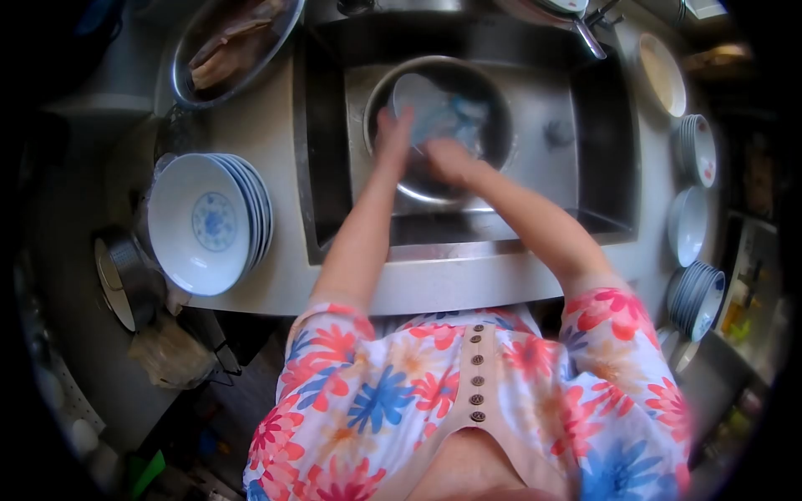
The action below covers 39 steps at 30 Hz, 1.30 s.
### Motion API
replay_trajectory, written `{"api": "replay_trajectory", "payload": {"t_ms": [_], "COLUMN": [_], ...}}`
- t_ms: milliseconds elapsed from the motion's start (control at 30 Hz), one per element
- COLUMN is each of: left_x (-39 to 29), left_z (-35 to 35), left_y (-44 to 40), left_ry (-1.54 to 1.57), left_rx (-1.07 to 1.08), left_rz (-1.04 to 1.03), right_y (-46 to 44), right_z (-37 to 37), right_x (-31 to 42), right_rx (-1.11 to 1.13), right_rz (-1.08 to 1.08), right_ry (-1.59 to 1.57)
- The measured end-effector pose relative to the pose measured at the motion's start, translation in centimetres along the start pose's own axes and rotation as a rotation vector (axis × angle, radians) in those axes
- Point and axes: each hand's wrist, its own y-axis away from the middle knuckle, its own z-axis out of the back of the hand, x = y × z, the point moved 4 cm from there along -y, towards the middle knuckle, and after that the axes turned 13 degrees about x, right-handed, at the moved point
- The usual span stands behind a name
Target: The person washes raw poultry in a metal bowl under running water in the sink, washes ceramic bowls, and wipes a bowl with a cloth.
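Observation:
A round metal basin [504,138] stands in the steel sink [535,179]. Over the basin, my left hand [394,132] grips the left edge of a pale bowl [415,96]. My right hand [449,160] is at the lower side of the bowl, its fingers curled and blurred. A light blue and white cloth [459,117] lies against the bowl beside my right hand; whether my fingers hold it is too smeared to tell.
Stacked white bowls [180,221] stand on the counter left of the sink. An oval metal tray [185,96] is at the upper left. Along the right edge sit a plate [662,75], a bowl [687,225] and stacked bowls [697,301]. A pan handle [591,40] juts over the sink's back.

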Motion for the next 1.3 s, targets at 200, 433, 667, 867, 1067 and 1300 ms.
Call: {"api": "replay_trajectory", "payload": {"t_ms": [200, 433, 667, 867, 1067, 1300], "left_x": [-0.4, -0.8, 0.0, -1.3, -0.1, -0.7], "left_z": [0.8, 0.1, 0.7, 0.2, 0.4, 0.2], "left_y": [-0.3, 1.2, -0.4, 1.1, 0.3, -0.6], "left_ry": [-0.128, -0.059, -0.009, -0.189, 0.106, 0.224], "left_rx": [0.018, -0.068, -0.005, -0.124, 0.03, 0.033], "left_rz": [0.012, 0.002, 0.121, -0.09, 0.127, -0.123], "right_y": [2.0, 0.2, 0.8, 0.2, 0.3, 1.8], "right_z": [-2.1, 0.0, -2.7, 1.5, -3.0, 2.0], "right_x": [0.6, 1.3, -1.6, 1.9, -2.3, 2.5], "right_rx": [-0.021, -0.028, -0.337, -0.129, -0.168, -0.097], "right_rz": [0.105, 0.001, 0.078, 0.068, -0.024, 0.268], "right_ry": [-0.003, -0.125, 0.201, -0.399, 0.192, -1.121]}}
